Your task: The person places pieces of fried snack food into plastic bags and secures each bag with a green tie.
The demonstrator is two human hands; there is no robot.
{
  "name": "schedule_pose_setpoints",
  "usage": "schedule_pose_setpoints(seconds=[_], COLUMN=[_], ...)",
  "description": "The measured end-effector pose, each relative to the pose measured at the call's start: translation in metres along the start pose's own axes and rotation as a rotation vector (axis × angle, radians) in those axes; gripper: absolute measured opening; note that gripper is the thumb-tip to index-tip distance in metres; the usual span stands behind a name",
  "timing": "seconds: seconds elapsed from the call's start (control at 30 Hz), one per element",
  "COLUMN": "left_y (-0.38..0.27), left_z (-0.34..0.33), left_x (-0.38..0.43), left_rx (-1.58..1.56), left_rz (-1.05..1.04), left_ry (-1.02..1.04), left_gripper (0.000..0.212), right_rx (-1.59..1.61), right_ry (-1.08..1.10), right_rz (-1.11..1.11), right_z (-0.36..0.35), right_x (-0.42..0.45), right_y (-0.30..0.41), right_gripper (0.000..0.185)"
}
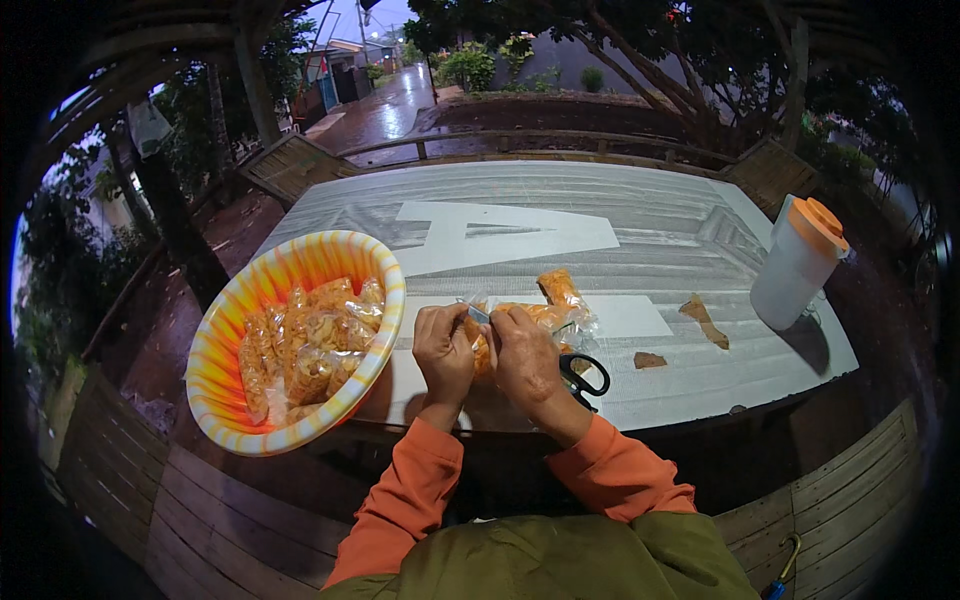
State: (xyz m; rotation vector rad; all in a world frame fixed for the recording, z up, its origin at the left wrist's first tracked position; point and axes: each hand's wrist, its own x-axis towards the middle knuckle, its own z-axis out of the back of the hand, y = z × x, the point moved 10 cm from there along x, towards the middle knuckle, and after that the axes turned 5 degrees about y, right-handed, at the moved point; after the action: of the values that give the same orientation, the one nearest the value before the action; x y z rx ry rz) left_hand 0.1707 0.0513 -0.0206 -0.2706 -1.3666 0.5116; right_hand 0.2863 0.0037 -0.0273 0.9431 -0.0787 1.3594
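My left hand [444, 351] and my right hand [529, 364] meet above the near side of the table. Their fingers pinch the top of a clear plastic bag of orange snacks [481, 354]. A small grey-blue piece shows between the fingertips; what it is I cannot tell. Just beyond my right hand lie more filled bags [561, 288], partly overlapping. Black-handled scissors [589, 380] rest beside my right wrist, their blades hidden. To the left of my left hand, an orange-and-yellow plastic basin [217, 322] holds several filled snack bags [309, 345].
The table [675, 262] has a printed sheet on top. A clear pitcher with an orange lid [799, 262] stands at its right edge. Two brown scraps [649, 361] lie nearby. Wooden slat benches [232, 510] flank me, and an umbrella handle [787, 555] shows at lower right.
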Motion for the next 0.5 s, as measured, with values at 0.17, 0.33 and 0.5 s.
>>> schedule_pose_setpoints(seconds=[0.17,0.33,0.5], left_y=[0.038,0.052,0.051], left_z=[-0.005,-0.017,-0.021], left_x=[-0.004,-0.009,-0.012], left_rx=[-0.35,-0.553,-0.74], left_rz=[0.318,0.562,0.744], left_ry=[-0.026,0.09,0.089], left_gripper=[0.009,0.018,0.014], right_rx=[0.03,0.449,0.654], right_ry=[-0.002,0.164,0.176], right_rz=[0.06,-0.071,-0.105], right_z=[0.014,0.037,0.043], right_x=[0.001,0.01,0.018], right_y=[-0.003,-0.022,-0.029], right_gripper=[0.015,0.017,0.018])
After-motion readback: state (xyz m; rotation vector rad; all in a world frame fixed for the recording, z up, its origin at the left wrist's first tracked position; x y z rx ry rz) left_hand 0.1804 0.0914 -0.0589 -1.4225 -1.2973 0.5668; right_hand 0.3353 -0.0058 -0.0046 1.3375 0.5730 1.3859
